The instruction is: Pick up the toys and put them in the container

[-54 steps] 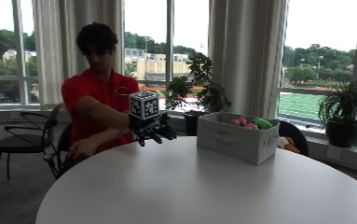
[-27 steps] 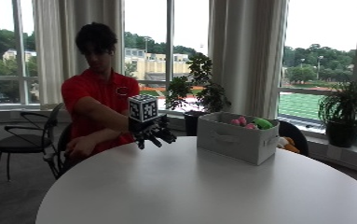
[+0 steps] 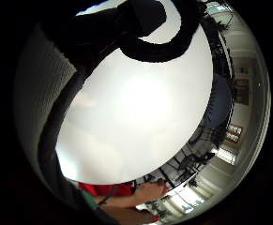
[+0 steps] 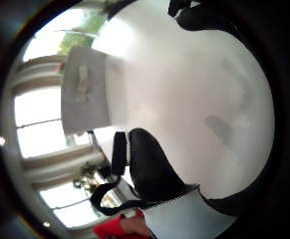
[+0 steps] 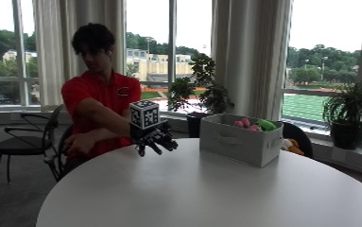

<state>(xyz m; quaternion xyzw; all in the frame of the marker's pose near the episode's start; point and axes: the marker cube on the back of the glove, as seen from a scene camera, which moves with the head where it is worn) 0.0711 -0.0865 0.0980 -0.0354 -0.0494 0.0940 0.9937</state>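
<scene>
since the earlier frames the gloved right hand [image 5: 156,141] has sunk a little lower toward the table [image 5: 186,198], drawing back from the container [image 5: 241,140]; nothing else has shifted. it hovers just above the far left part of the tabletop, fingers hanging loosely spread and holding nothing; both palm views show only bare tabletop under it. the grey container sits on the far right side of the table, well apart from the hand, with pink and green toys [image 5: 253,124] showing above its rim. no toy lies on the table in any view, so the job looks nearly or fully done. one more soft shape [image 5: 290,145] shows behind the container, low and partly hidden; whether it is a toy to collect i cannot tell. to finish well, check that spot before resting the hand.
</scene>
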